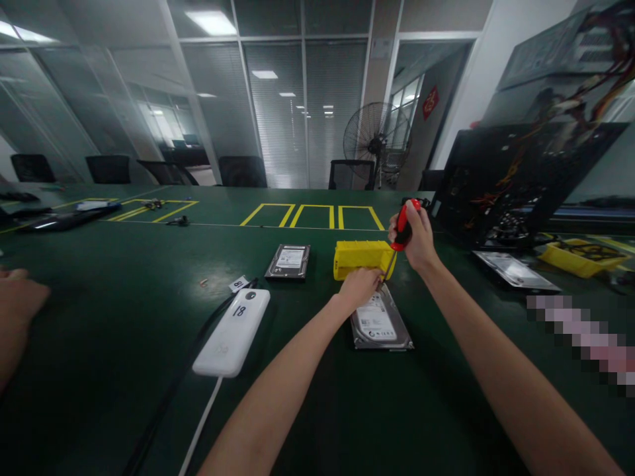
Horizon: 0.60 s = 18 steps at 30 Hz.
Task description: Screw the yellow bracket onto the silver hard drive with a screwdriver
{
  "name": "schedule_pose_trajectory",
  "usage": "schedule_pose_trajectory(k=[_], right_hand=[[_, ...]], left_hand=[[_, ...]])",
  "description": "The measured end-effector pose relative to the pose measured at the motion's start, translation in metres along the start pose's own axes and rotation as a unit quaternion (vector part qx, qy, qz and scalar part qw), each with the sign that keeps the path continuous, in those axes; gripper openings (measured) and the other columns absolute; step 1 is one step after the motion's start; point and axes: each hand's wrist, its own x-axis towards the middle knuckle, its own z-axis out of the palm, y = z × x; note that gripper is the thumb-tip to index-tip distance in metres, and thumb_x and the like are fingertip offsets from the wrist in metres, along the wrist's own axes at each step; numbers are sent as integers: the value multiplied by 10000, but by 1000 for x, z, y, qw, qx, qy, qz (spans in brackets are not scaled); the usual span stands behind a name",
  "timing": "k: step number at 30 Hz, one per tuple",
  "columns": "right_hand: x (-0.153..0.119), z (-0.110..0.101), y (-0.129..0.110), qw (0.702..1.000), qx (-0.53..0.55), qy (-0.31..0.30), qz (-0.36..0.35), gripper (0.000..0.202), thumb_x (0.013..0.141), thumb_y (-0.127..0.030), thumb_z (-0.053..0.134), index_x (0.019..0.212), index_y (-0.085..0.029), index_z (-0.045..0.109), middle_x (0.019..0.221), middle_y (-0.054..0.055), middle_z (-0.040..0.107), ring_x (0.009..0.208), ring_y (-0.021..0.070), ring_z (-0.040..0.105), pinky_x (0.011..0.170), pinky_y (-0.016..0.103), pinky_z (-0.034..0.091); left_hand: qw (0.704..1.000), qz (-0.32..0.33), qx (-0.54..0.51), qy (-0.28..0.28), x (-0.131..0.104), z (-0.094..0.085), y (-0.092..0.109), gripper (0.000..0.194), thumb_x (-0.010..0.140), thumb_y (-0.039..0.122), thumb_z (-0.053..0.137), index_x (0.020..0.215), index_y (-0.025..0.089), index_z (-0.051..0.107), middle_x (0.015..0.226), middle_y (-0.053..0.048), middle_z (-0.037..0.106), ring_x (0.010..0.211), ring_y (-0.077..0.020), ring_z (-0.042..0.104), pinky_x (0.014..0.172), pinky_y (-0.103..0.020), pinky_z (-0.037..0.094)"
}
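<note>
My right hand point(417, 235) is wrapped round the red and black handle of a screwdriver point(407, 225), its shaft slanting down and to the left. The shaft's lower end reaches the fingers of my left hand point(361, 289), which are closed at the far end of a hard drive point(380, 324). What those fingers hold, if anything, is hidden. Label side up, the drive lies flat on the green table. Just behind my left hand stands a yellow plastic bin point(364, 254), its inside facing me.
A second hard drive point(289, 262) lies to the left, beyond a white power bank point(233, 334) marked 18 with cables. At right stand an open computer case point(516, 178), another drive point(516, 270) and a yellow tray point(580, 260). Another person's hand point(20, 294) shows at far left.
</note>
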Motion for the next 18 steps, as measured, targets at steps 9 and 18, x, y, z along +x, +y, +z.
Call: schedule_pose_trajectory(k=[9, 18], right_hand=[[1, -1, -5, 998, 8, -4, 54, 505, 724, -693, 516, 808, -199, 587, 626, -23, 553, 474, 74, 519, 425, 209, 449], [0, 0, -1, 1000, -16, 20, 0, 387, 677, -521, 691, 774, -236, 449, 594, -77, 534, 434, 54, 471, 381, 171, 380]], left_hand=[[1000, -3, -1, -9, -1, -3, 1, 338, 967, 229, 330, 1218, 193, 554, 1102, -105, 650, 984, -204, 629, 814, -314, 501], [1000, -7, 13, -7, 1, 1, 0, 337, 968, 246, 336, 1219, 215, 558, 1093, -99, 659, 1004, -214, 627, 834, -332, 498]])
